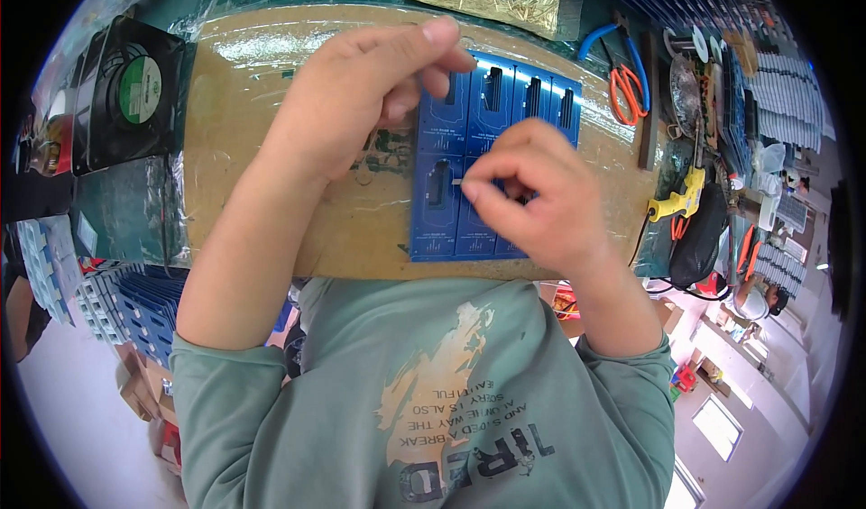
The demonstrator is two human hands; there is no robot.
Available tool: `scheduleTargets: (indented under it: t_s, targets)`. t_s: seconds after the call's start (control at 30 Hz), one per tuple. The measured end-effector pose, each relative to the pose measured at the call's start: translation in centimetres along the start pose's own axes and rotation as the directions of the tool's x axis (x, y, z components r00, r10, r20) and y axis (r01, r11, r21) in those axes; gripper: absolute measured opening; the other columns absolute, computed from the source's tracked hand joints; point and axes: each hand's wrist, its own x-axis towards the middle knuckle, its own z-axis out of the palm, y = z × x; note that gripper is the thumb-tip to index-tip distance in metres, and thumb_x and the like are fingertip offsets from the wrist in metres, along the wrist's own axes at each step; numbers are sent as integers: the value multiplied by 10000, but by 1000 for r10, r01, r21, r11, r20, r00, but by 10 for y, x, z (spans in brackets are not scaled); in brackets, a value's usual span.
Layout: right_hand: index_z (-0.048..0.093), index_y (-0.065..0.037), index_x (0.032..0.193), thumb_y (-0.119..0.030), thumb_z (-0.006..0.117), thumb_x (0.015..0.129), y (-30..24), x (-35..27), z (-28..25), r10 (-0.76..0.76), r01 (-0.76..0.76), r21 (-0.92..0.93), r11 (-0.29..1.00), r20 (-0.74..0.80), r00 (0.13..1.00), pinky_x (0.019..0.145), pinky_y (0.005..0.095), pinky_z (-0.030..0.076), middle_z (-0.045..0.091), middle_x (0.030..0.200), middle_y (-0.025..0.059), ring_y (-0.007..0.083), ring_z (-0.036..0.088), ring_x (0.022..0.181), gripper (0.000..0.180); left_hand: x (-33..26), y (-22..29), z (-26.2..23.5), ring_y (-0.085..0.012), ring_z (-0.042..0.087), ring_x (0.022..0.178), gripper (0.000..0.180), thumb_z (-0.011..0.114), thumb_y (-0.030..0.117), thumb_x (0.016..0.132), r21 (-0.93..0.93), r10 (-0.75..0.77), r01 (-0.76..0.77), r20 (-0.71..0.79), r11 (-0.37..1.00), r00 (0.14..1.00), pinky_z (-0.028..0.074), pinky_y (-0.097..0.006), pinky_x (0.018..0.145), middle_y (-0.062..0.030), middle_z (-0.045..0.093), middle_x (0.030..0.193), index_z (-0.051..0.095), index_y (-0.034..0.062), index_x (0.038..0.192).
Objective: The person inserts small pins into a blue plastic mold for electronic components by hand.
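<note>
A blue circuit board panel (435, 229) with dark slots lies flat on a brown work mat. My right hand (550, 193) is over its right part, thumb and forefinger pinched together and slightly blurred. At their tips shows a small pale piece (457, 182), close to a slot in the lower left board; its kind is too small to tell. My left hand (370, 85) hovers over the panel's upper left corner, fingers curled in toward the thumb. Whatever those fingers hold, if anything, is hidden.
Beyond the panel stands a clear tray (483, 0) of thin gold-coloured pins. Blue-handled pliers (591, 40) and an orange-handled tool (627, 94) lie at the right, near a yellow glue gun (681, 198). A black fan (126, 94) stands on the left.
</note>
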Motion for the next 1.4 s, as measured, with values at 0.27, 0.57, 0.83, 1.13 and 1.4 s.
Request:
scheduleTargets:
  t_s: [0.27,0.57,0.83,1.13,1.4]
  targets:
    - [689,-107,864,-110,727,783,10,-19,1,54,-38,-107,994,157,986,654,355,522,608,865,58,260,637,774,90,2,-3,-1,-42,404,609,388,625,349,967,-71,-21,18,-45,997,999,317,-187,544,-1,623,770,712,-24,1034]
    - [683,-101,886,-122,705,804,10,-21,-7,76,-39,-202,979,176,981,674,372,525,611,875,67,278,636,792,88,2,-5,-2,-39,403,602,377,631,344,963,-68,-16,14,-37,998,999,313,-182,539,4,626,779,714,-16,1042]
    - [632,-57,886,-61,697,810,7,-26,-6,262,-270,62,961,110,959,629,293,524,670,920,52,189,659,694,100,3,-5,-2,-37,401,598,366,636,335,959,-76,-19,16,-28,997,999,314,-181,540,7,628,781,715,-11,1048]
    - [657,-71,967,-96,693,848,12,-20,-10,133,-123,-59,991,213,968,679,338,534,666,888,76,249,671,780,127,3,-6,-2,-34,402,596,358,639,333,957,-77,-13,10,-31,997,999,316,-178,540,12,628,775,718,-5,1044]
    - [651,-98,1027,-55,598,853,4,-17,-9,44,9,-202,979,257,965,703,435,532,641,948,103,348,647,843,186,3,-6,-3,-33,408,594,345,643,324,955,-79,-10,8,-24,997,1000,316,-180,535,10,630,770,720,-2,1037]
